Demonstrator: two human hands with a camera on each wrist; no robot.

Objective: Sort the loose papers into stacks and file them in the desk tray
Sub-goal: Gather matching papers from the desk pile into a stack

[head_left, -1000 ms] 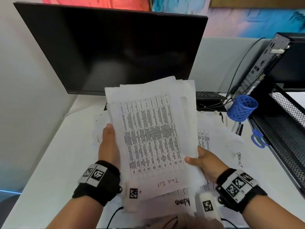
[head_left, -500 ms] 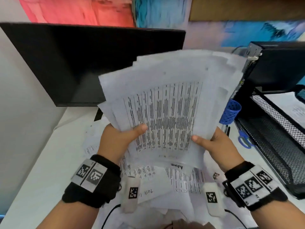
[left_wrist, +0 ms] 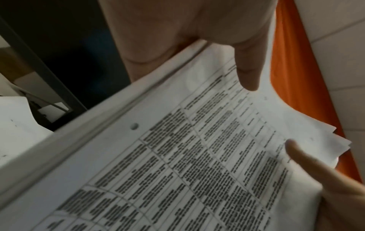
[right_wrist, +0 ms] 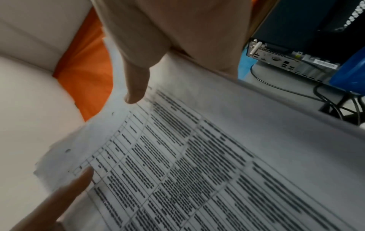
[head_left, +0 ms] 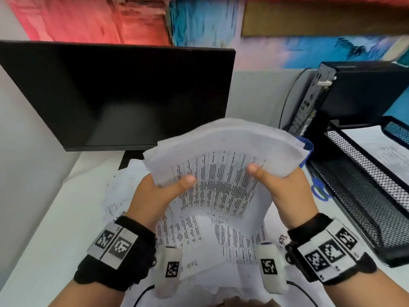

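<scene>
Above the desk (head_left: 44,229), one stack of papers (head_left: 221,185) — long axis pointing away — pinched by left hand (head_left: 155,196) and right hand (head_left: 285,193), thumbs on top.

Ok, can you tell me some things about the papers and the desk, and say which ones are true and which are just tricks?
1. Both hands hold the stack of papers. True: the left hand and the right hand each grip a side.
2. The monitor is showing a cartoon. False: its screen is dark.
3. More loose papers lie on the desk under the stack. True.
4. The held top sheet is blank. False: it is printed with a table of text.
5. The black mesh tray is at the person's left. False: it stands at the right.
</scene>
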